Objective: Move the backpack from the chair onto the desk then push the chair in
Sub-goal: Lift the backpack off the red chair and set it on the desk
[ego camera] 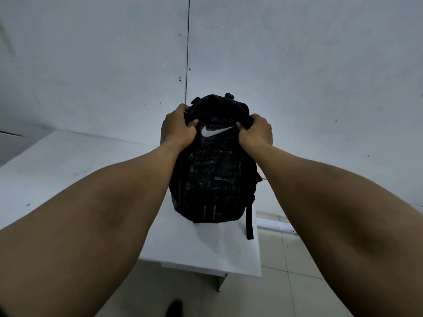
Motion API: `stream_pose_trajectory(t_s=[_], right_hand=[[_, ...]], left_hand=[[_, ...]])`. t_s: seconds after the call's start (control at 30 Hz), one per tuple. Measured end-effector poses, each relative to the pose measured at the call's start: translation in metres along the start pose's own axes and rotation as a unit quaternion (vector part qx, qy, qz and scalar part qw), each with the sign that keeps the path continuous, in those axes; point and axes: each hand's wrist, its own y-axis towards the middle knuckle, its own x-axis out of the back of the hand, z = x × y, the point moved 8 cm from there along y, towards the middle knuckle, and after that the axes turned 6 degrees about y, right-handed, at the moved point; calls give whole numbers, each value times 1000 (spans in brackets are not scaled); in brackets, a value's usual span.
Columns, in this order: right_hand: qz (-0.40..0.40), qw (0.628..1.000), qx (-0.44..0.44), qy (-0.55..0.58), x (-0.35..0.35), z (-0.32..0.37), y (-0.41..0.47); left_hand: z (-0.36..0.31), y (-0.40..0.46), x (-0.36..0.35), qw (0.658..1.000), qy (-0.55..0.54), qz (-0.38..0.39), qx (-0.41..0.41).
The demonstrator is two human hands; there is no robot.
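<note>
A black backpack (pixel 215 179) with a white swoosh logo stands upright on the white desk (pixel 68 170), near the desk's right end. My left hand (pixel 177 129) grips the fabric at the top left of the bag. My right hand (pixel 256 131) grips the top right. A black strap hangs down from the bag's right side over the desk's edge. No chair is in view.
A pale wall (pixel 114 53) with a dark vertical seam rises right behind the desk. Tiled floor (pixel 297 271) lies to the right of and below the desk. A dark shoe tip (pixel 175 307) shows at the bottom edge.
</note>
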Motion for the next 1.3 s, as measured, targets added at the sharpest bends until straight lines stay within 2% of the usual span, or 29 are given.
stream_pose_trajectory(t_s=[0.17,0.37,0.53,0.9,1.0,1.07,1.3], right_hand=[[15,1000,-7,-15,-43,-17,78],[66,997,-28,-33,-98,-55,136],[69,996,-62,-17,-130,-91,194],[96,994,-29,-41,-177,-108,295],[95,993,-48,-57,-191,-118,303],[90,991,-60,-74,-198,-121,304],[74,985,-113,-107,-194,-113,300]], left_hand=[[25,71,-54,1000,-8,26,-12],[57,117,-113,998,-9,65,-12],[69,162,-166,997,0,83,-12],[92,249,-230,990,112,83,-15],[106,259,-244,977,195,85,20],[114,262,-249,971,211,94,53],[115,262,-244,971,142,140,131]])
